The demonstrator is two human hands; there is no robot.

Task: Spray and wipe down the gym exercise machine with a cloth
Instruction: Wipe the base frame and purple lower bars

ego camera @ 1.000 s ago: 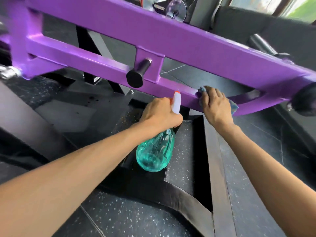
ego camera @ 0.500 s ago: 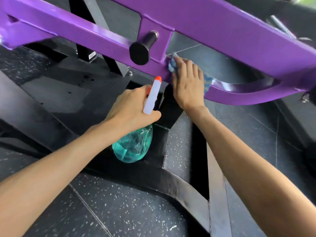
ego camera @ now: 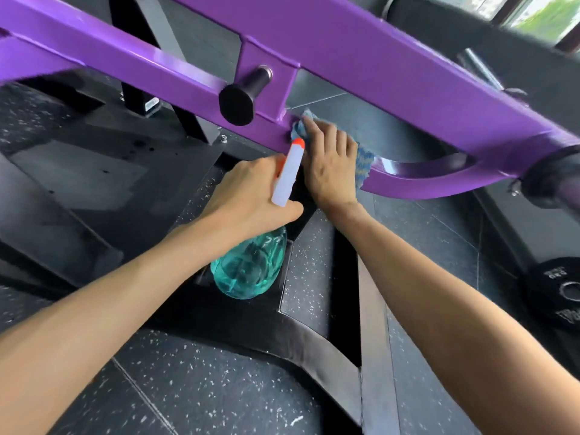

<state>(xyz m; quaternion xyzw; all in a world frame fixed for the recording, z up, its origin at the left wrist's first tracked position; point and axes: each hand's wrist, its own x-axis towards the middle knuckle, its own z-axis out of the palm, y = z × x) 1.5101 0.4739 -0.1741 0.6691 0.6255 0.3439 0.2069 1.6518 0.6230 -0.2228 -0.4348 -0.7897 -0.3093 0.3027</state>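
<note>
glossy purple painted steel machine frame (ego camera: 94,48): runs as two slanting bars, one above and one below the peg, joined by the flat plate that carries it.
landmark, black cylindrical peg with a round rubber end cap (ego camera: 236,103): sticks out of that joining plate, towards the camera.
left hand (ego camera: 248,196): below the peg, fingers curled round the neck of a see-through teal plastic spray bottle (ego camera: 248,271); the bottle's body hangs under the hand, and its white head with an orange tip points up at the lower bar, just right of the peg.
right hand (ego camera: 331,164): below and right of the peg, fingers straight and close together, pressing flat on the cloth.
blue striped woven cloth (ego camera: 364,164): between the palm and the lower bar, just right of the peg's plate; its edges show past the fingertips and the little-finger side.
black round weight plate (ego camera: 558,293): far right of the peg and well below it, on the speckled floor.
</note>
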